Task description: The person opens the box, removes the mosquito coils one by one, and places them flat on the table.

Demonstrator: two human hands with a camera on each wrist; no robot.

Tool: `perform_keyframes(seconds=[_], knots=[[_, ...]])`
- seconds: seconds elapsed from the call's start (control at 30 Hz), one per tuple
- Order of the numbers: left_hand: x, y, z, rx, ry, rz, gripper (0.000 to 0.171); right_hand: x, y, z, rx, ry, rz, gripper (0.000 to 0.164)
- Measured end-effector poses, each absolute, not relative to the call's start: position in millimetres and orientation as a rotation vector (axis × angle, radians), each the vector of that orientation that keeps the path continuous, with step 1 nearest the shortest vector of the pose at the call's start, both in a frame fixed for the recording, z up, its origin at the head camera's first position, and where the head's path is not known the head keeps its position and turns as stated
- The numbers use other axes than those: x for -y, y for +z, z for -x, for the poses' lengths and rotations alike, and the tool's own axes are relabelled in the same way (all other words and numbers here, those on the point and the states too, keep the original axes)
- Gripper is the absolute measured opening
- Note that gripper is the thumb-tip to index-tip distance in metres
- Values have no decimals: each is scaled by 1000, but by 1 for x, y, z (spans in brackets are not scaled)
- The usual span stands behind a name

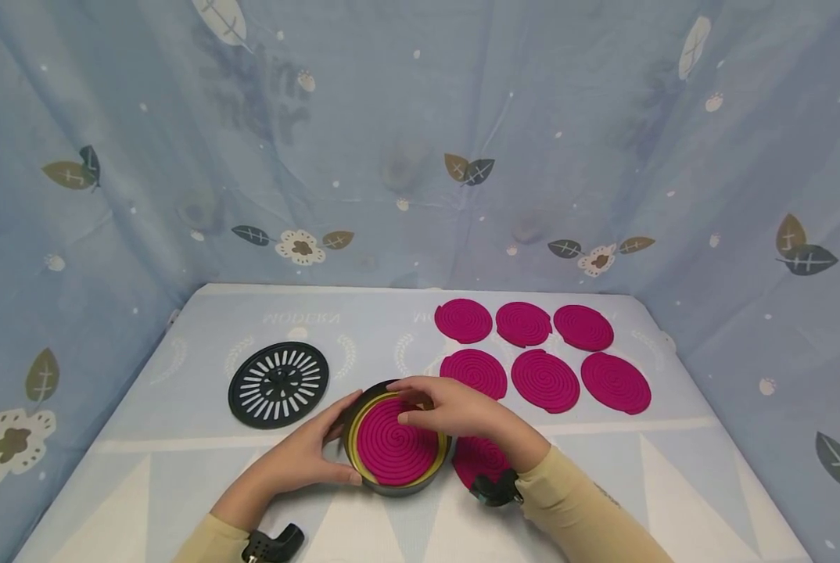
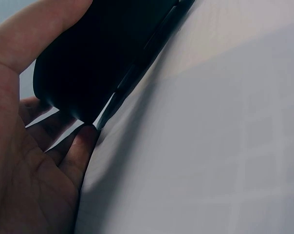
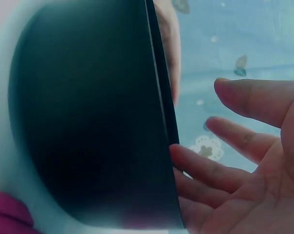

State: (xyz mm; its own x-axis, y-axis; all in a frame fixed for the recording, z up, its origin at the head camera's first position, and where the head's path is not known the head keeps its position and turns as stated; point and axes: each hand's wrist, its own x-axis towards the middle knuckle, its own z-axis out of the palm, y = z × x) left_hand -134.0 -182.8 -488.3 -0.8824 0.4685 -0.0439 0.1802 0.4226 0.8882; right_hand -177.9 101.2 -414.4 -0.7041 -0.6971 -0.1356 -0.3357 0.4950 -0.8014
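A round dark tin [image 1: 396,491] with a yellow inner rim stands near the front of the table. A magenta mosquito coil [image 1: 395,446] lies flat inside it. My left hand [image 1: 307,453] grips the tin's left side, thumb at the front and fingers around the back; the left wrist view shows the hand [image 2: 35,161] around the dark wall. Over the tin's right rear edge is my right hand [image 1: 448,407]. In the right wrist view this hand [image 3: 249,165] has thumb and index finger free of the tin, while lower fingers touch its rim. Nothing is pinched there.
A black slotted round lid [image 1: 279,385] lies to the left of the tin. Several magenta coils [image 1: 545,381] are laid out in rows at the back right. Another coil [image 1: 479,460] is partly hidden under the right wrist. A patterned blue curtain [image 1: 420,141] encloses the table.
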Motion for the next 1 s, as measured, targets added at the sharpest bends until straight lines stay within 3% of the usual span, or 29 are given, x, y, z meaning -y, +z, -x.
perform_keyframes(seconds=[0.33, 1.0], knots=[[182, -488, 133, -2414, 1435, -564, 122, -90, -417, 177, -2380, -968, 896, 64], [183, -488, 133, -2419, 1434, -590, 123, -87, -419, 178, -2409, -947, 914, 63]])
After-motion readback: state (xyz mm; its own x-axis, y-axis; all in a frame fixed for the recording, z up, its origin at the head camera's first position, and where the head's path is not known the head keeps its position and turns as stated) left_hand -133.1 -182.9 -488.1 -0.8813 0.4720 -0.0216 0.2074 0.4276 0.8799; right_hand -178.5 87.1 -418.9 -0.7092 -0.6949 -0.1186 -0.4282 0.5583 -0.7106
